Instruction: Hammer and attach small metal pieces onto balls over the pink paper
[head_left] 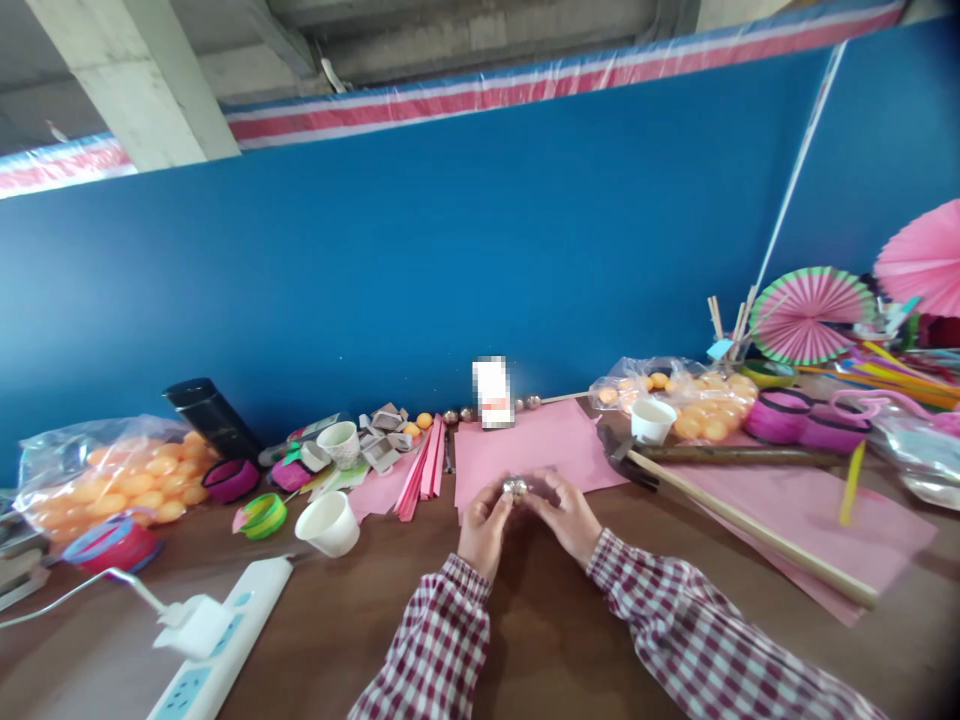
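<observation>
Currently both hands work on one item. The left hand [484, 525] and the right hand [566, 515] meet at the near edge of a flat pink paper sheet [525, 440]. Their fingertips close from either side on a small shiny silver piece [515, 488], held low over the brown wooden table [337, 620].

Recommended handling, as a judgement:
- Grip with the fingertips only, with equal pressure from both sides.
- Hold the small shiny silver piece low and over the sheet, so that a slip ends on paper.
- Leave room on the right for the long wooden-handled hammer [750, 525], which lies near, and on the left for the tipped white paper cup [330, 523].

Limits of view:
- The piece is tiny and glares; whether it is a ball, a bell or two joined parts cannot be told.
- Fingers cover its sides and underside, so contact with the sheet cannot be confirmed.
- Both checked sleeves are cut off at the lower edge.
</observation>
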